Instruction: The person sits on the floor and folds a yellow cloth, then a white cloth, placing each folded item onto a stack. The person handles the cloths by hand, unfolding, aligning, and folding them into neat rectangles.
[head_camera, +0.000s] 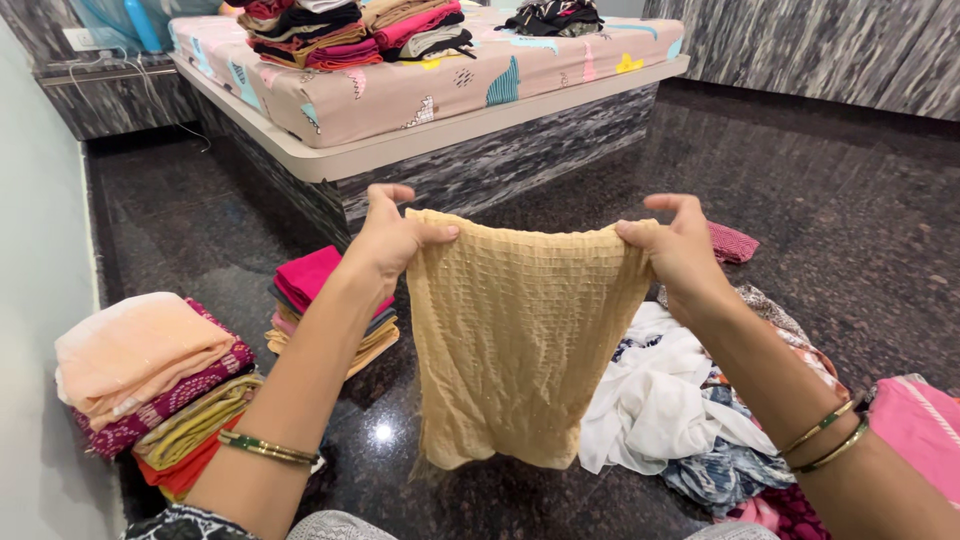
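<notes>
A beige crinkled cloth (515, 340) hangs in front of me, held up by its top edge. My left hand (388, 238) pinches the top left corner. My right hand (682, 252) pinches the top right corner. Both arms wear thin bangles at the wrist. The cloth's lower edge hangs just above the dark polished floor (850, 220). Below and to the right of it lies a loose heap of unfolded clothes (690, 400), white, blue-patterned and pink.
A folded stack topped with peach cloth (150, 385) stands at the left by the wall. A smaller folded stack topped with magenta (315, 300) sits behind my left arm. A bed (440, 90) with more folded piles stands at the back.
</notes>
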